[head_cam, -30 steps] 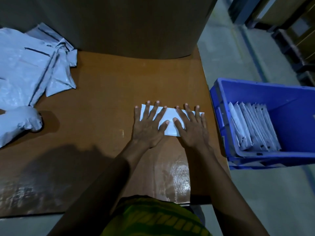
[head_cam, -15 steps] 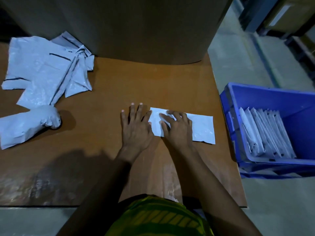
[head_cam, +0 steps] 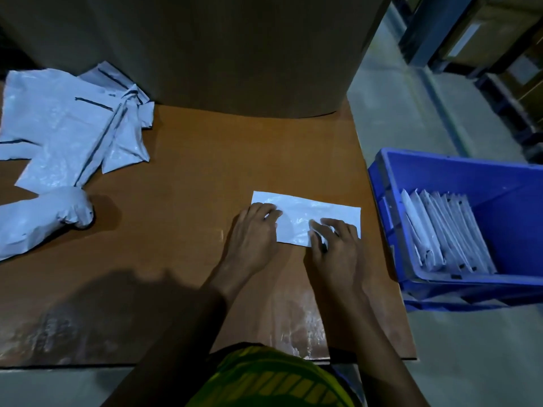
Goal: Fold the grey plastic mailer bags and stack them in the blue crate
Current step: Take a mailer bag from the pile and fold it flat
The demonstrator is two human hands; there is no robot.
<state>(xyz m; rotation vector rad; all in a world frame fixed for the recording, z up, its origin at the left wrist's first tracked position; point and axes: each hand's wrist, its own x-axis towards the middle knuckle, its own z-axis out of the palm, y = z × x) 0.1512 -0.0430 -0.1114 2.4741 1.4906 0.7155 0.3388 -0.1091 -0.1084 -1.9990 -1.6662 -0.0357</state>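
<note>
A warehouse: blue racking (head_cam: 423, 30) holding cartons (head_cam: 499, 33) (bare concrete floor (head_cam: 411, 118)).

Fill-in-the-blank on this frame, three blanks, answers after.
The folded mailer, touched by the left hand and right hand, lies on the table's ____ half.
The crate holding folded bags is coloured ____.
The unfolded bags lie at the table's far ____ corner.
Answers: right, blue, left.

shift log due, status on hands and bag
Left hand grips bag at left end, right hand pinches near edge. Bag flat on table. Crate right, way clear.
</note>
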